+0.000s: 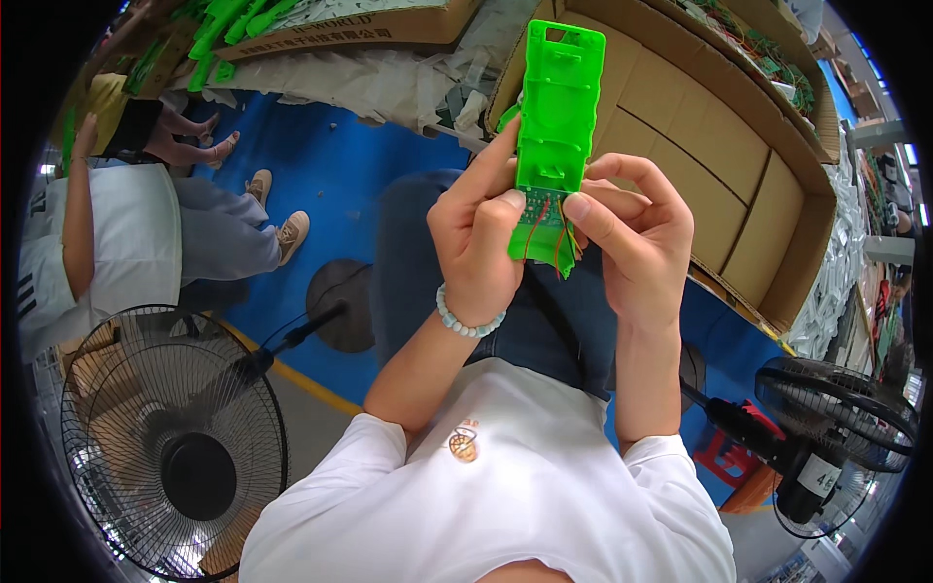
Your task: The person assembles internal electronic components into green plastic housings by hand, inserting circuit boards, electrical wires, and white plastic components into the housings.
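Between my two hands is a bright green plastic housing (556,107), long and hollow, its ribbed inside facing me. A small green circuit board (546,208) sits in its lower part, with red, yellow and dark wires (562,243) hanging over the near end. My left hand (481,228) is closed on the housing's left side, the thumb pressed at the board's edge. On the right side, my right hand (637,228) pinches at the board and wires with thumb and fingers. Some fingertips are hidden behind the housing.
An open cardboard box (680,180) lies beyond my hands to the right; another box (350,34) stands far left near green plastic parts (219,29). Black fans stand at left (185,457) and right (831,408). A person (117,233) sits at left.
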`<state>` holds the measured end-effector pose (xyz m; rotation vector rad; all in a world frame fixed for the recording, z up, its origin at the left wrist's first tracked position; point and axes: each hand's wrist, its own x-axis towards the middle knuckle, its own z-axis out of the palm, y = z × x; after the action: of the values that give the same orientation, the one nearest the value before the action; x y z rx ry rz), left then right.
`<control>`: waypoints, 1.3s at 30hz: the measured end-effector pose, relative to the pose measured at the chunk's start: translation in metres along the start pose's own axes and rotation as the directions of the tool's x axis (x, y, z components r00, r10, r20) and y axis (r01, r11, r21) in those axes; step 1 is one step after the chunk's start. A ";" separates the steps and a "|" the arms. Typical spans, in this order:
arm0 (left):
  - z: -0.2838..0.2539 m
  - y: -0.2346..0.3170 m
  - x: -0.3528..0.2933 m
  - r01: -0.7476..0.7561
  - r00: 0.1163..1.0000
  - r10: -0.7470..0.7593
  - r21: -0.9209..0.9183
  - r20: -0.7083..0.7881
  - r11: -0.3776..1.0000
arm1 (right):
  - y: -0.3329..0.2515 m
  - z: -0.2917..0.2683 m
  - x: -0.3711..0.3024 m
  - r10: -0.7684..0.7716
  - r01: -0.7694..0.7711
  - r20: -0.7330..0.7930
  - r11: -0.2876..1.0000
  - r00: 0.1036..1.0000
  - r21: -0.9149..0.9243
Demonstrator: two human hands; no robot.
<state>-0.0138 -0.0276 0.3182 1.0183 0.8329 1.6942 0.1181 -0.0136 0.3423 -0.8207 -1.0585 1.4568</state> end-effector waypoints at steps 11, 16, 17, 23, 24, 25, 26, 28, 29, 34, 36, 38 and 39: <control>0.014 -0.001 -0.005 0.144 0.989 -0.149 -0.188 -0.014 0.972 | 0.004 -0.014 -0.003 0.012 -0.013 -0.021 0.997 1.000 -0.070; 0.005 0.008 0.003 0.177 0.984 -0.152 -0.388 0.096 0.905 | -0.007 -0.010 -0.018 -0.165 0.153 -0.020 0.949 0.986 -0.275; 0.002 0.012 0.005 0.168 0.985 -0.142 -0.386 0.095 0.907 | -0.009 -0.016 -0.022 -0.171 0.161 -0.012 0.949 0.985 -0.272; -0.001 0.032 0.008 0.213 0.974 -0.157 -0.428 0.162 0.878 | 0.015 -0.018 -0.033 -0.240 0.378 0.295 0.669 0.925 -0.640; 0.000 0.031 0.009 0.205 0.975 -0.149 -0.427 0.162 0.881 | 0.014 -0.018 -0.032 -0.335 0.436 0.282 0.621 0.899 -0.652; 0.002 0.028 0.009 0.114 0.993 -0.110 -0.335 0.030 0.935 | 0.012 -0.018 -0.031 -0.425 0.487 0.270 0.569 0.864 -0.662; 0.002 0.026 0.009 0.033 0.994 -0.056 -0.228 -0.098 0.973 | 0.008 -0.016 -0.029 -0.524 0.528 0.226 0.547 0.821 -0.650; -0.001 0.026 0.010 0.079 0.988 -0.107 -0.237 -0.107 0.968 | 0.001 -0.017 -0.020 -0.721 0.654 0.246 0.361 0.648 -0.665; -0.003 0.026 0.010 0.132 0.980 -0.164 -0.249 -0.113 0.959 | -0.002 -0.017 -0.015 -0.784 0.700 0.266 0.277 0.560 -0.658; -0.005 0.026 -0.008 0.354 0.933 -0.329 -0.211 0.147 0.911 | -0.014 -0.007 0.011 -0.864 0.828 0.360 0.108 0.352 -0.550; -0.005 0.028 -0.014 0.414 0.899 -0.379 -0.140 0.221 0.900 | -0.012 -0.001 0.018 -0.897 0.839 0.300 0.127 0.324 -0.529; -0.007 0.028 -0.021 0.390 0.912 -0.355 -0.168 0.207 0.905 | -0.015 -0.005 0.025 -0.891 0.831 0.335 0.080 0.308 -0.551; -0.007 0.028 -0.023 0.369 0.923 -0.335 -0.194 0.187 0.909 | -0.016 -0.006 0.028 -0.881 0.820 0.367 0.040 0.298 -0.570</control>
<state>-0.0267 -0.0590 0.3338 0.7727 0.6622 1.3489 0.1256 0.0153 0.3570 -0.4764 -1.6481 -0.1310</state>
